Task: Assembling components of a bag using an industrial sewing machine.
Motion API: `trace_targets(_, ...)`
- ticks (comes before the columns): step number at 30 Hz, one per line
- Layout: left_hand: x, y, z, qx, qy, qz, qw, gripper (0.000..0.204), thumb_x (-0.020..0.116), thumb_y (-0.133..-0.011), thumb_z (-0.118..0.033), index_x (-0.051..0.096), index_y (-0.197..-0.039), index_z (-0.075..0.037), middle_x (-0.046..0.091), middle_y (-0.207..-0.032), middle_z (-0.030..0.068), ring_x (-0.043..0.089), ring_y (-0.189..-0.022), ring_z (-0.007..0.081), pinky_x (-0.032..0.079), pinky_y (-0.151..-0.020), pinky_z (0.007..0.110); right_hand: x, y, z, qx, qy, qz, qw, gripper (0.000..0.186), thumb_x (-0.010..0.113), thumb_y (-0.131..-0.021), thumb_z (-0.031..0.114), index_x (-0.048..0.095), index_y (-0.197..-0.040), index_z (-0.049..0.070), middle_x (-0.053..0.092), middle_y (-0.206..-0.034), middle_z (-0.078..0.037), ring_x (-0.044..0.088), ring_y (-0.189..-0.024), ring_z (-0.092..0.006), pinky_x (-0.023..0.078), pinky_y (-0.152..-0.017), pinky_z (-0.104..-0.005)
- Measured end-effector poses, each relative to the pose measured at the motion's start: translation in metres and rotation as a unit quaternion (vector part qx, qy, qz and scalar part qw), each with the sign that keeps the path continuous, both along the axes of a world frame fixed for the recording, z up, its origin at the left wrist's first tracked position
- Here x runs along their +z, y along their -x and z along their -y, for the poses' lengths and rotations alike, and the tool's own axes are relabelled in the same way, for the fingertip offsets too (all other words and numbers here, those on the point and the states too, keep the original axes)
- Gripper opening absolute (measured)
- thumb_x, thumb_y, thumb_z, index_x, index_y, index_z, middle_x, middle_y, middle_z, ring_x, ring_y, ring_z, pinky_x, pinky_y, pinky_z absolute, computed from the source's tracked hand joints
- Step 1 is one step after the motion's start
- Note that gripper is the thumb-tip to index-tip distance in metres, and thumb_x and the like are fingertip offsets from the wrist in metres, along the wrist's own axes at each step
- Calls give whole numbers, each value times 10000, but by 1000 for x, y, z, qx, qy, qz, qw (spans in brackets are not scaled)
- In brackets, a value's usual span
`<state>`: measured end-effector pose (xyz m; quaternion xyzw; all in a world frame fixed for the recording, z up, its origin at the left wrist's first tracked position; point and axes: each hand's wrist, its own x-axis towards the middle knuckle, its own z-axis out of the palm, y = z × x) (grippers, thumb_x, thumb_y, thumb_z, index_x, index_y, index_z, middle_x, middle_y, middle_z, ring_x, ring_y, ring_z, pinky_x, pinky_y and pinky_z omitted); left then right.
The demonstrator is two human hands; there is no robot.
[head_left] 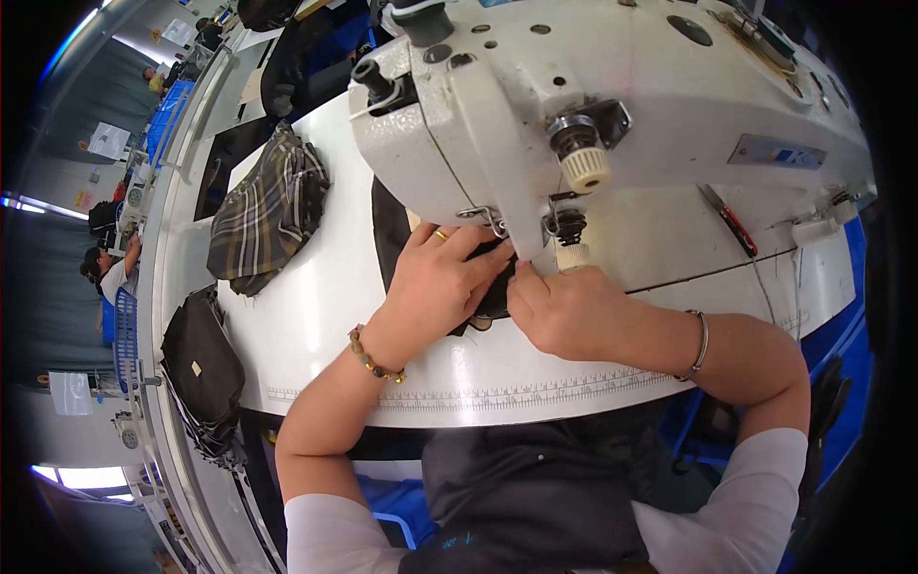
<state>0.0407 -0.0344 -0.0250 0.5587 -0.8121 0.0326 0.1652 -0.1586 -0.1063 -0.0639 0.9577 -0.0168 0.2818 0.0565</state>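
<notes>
Both hands crowd the sewing machine (507,105): the right hand (566,311) pinches dark fabric (390,234), the left hand (435,279) grips unclearly; straying fingers (526,290) could get pricked.

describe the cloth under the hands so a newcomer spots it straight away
Start with the big white sewing machine above the white tabletop. At its left end are the left hand and right hand, with the dark cloth beneath them. Unlike the plaid pile and the dark pile off to the left, it alone reaches under the machine.
</notes>
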Motion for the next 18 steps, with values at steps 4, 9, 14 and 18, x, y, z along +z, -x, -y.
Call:
trace_targets(4,0,-8,2,-47,39,4,998,273,739,-790,-119,750,-1063,-120,684,-1086,29,661,-1003,225,506,-935,405,14,8,6,-9,-56,-49,997,169,640,-748,119,690,-854,-3,579,-666,-91,655,-581,-195,442,-419,-331)
trace_targets(9,14,0,-19,-75,-36,-14,996,243,741,-802,-168,754,-1035,-99,698,-1188,46,659,-1117,247,503,-985,446,26,27,22,-13,-190,-136,972,311,636,-814,118,727,-1107,67,652,-773,-54,664,-617,-233,507,-519,-362)
trace_targets(14,18,6,-31,-69,-67,13,995,254,724,-815,-203,754,-1046,-101,704,-1216,60,664,-1133,252,494,-1001,464,36,29,14,10,-198,-154,968,356,648,-795,118,729,-1139,77,651,-734,-42,661,-610,-222,509,-531,-364)
trace_targets(18,17,5,-30,-72,-55,34,995,241,724,-806,-159,760,-1040,-117,713,-1206,35,672,-1118,231,512,-942,413,32,30,11,-11,-181,-188,965,420,670,-755,138,723,-1171,120,626,-720,27,642,-621,-162,438,-482,-349)
